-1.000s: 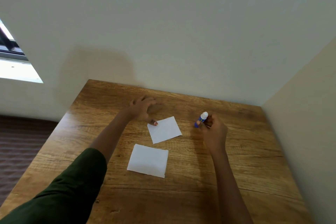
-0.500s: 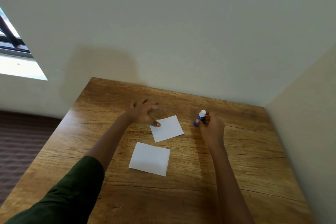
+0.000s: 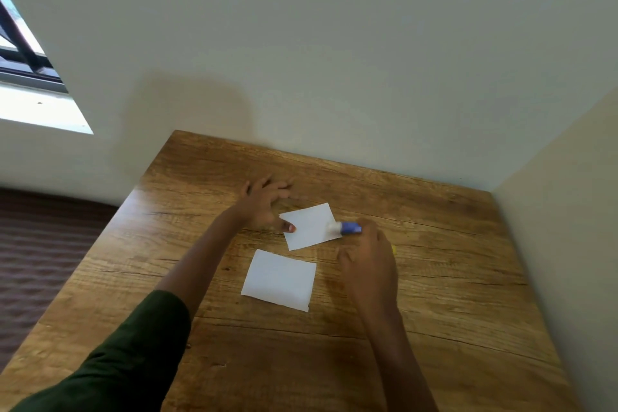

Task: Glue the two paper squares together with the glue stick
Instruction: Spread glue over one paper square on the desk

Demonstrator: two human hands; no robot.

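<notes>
Tipped over from upright, the glue stick [image 3: 346, 228] now lies nearly flat in the curled grip of the right hand [image 3: 368, 264], pale tip over the right edge of the far paper square [image 3: 309, 226], whose left edge the spread left hand [image 3: 264, 202] pins with its thumb. Both sheets, the near paper square [image 3: 279, 279] lying apart on the tabletop [image 3: 451, 278], look light, limp and apt to slide, so strokes should likely run gently away from that thumb.

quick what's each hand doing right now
Left hand: open, thumb pressing the far paper square at its left edge.
Right hand: closed round the glue stick, its tip at that square's right edge.
</notes>
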